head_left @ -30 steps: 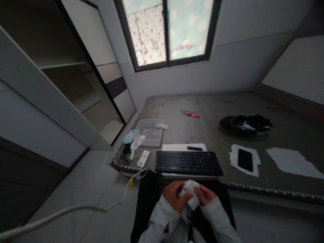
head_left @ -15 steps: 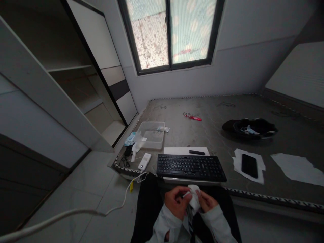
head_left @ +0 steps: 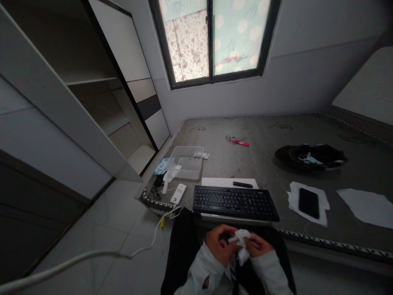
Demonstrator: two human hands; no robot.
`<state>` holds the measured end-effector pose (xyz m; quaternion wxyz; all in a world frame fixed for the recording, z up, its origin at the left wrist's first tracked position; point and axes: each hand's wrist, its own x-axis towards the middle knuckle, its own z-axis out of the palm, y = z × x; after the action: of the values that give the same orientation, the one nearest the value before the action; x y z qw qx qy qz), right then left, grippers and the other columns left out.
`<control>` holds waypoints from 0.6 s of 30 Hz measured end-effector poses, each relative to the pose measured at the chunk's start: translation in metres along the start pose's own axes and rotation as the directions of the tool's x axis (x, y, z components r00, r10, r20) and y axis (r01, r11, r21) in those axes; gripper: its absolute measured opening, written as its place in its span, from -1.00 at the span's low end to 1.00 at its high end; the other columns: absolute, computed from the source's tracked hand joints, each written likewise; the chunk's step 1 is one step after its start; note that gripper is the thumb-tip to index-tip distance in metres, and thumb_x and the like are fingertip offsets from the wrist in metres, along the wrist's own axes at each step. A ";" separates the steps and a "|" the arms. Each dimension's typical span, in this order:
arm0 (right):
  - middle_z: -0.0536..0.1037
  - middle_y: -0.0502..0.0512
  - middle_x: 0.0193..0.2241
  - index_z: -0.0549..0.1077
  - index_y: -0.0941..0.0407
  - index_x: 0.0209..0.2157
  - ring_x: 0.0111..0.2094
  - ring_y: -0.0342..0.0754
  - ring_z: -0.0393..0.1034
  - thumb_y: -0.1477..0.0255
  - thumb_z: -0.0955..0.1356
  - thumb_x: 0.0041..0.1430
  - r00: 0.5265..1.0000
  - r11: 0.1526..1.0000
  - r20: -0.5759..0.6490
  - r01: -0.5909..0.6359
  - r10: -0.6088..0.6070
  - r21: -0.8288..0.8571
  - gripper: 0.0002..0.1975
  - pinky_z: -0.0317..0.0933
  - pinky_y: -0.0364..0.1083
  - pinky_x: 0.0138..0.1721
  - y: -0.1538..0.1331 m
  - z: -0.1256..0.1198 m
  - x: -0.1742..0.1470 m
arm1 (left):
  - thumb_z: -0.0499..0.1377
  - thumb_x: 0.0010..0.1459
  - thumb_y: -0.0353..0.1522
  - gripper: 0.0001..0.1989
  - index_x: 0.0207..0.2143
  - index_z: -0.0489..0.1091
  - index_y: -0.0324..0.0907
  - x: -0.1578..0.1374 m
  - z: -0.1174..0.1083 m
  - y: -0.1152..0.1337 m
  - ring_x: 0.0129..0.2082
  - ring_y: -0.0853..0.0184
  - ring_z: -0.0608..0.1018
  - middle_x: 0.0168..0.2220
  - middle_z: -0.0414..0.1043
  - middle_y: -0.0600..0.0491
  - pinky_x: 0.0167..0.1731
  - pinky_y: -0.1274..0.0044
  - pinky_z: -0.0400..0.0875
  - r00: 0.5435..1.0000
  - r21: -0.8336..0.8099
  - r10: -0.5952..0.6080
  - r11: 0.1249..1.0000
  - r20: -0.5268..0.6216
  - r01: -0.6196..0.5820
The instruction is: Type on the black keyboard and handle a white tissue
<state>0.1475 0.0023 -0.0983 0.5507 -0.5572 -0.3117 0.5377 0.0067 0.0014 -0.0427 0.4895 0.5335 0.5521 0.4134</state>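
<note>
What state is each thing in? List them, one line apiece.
white wipe: crumpled, pinched between both hands.
left hand: closed on the wipe.
right hand: closed on the wipe.
keyboard: flat at the mattress edge, untouched.
phone: face up, screen dark, on white paper.
clear tub: upright, lid off.
window: shut.
wardrobe: open.
</note>
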 end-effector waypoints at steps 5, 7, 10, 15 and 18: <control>0.61 0.10 -0.61 0.58 0.08 -0.59 -0.58 -0.01 0.49 0.04 0.58 -0.54 0.998 0.995 -0.008 -0.061 0.062 0.081 -0.53 0.38 -0.14 -0.55 0.000 0.001 -0.001 | 0.26 -0.05 -0.31 -0.79 -0.32 0.60 -0.16 0.003 -0.002 -0.006 -0.58 0.44 0.45 -0.40 0.55 0.00 -0.63 0.65 0.29 0.970 0.148 0.243 0.960 -0.024 -0.237; 0.65 0.14 -0.54 0.61 0.08 -0.51 -0.53 0.04 0.53 0.05 0.58 -0.52 0.997 0.991 0.012 -0.081 0.080 0.106 -0.51 0.43 -0.11 -0.49 0.003 0.000 0.000 | 0.21 0.01 -0.29 -0.78 -0.32 0.61 -0.14 0.004 -0.005 -0.006 -0.50 0.38 0.51 -0.41 0.55 -0.01 -0.54 0.61 0.36 0.950 0.172 0.307 0.940 -0.047 -0.295; 0.65 0.17 -0.53 0.62 0.09 -0.48 -0.51 0.07 0.54 0.06 0.58 -0.52 0.996 0.991 0.046 -0.079 0.075 0.106 -0.49 0.44 -0.09 -0.47 0.006 0.001 0.001 | 0.19 0.05 -0.23 -0.74 -0.30 0.61 -0.14 0.004 -0.007 -0.007 -0.45 0.33 0.55 -0.40 0.56 -0.04 -0.51 0.59 0.37 0.936 0.174 0.346 0.927 -0.060 -0.332; 0.58 0.09 -0.67 0.55 0.10 -0.61 -0.63 -0.03 0.46 0.03 0.58 -0.54 0.999 0.999 -0.006 -0.037 0.037 0.032 -0.53 0.36 -0.16 -0.59 0.004 0.002 0.001 | 0.18 0.00 -0.35 -0.81 -0.44 0.62 -0.13 -0.001 -0.002 -0.017 -0.54 0.38 0.50 -0.50 0.53 0.00 -0.55 0.60 0.33 0.916 0.228 0.388 0.905 -0.101 -0.358; 0.58 0.09 -0.67 0.55 0.10 -0.61 -0.63 -0.03 0.46 0.00 0.57 -0.50 0.999 0.998 -0.009 -0.044 0.044 0.033 -0.52 0.35 -0.15 -0.58 0.002 0.000 0.000 | 0.19 -0.04 -0.42 -0.84 -0.49 0.61 -0.13 -0.002 0.001 -0.019 -0.56 0.41 0.49 -0.53 0.52 0.02 -0.57 0.62 0.33 0.900 0.267 0.421 0.885 -0.108 -0.382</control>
<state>0.1472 0.0018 -0.1007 0.5492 -0.5574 -0.2879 0.5520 0.0044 -0.0021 -0.0618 0.2783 0.6559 0.5132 0.4786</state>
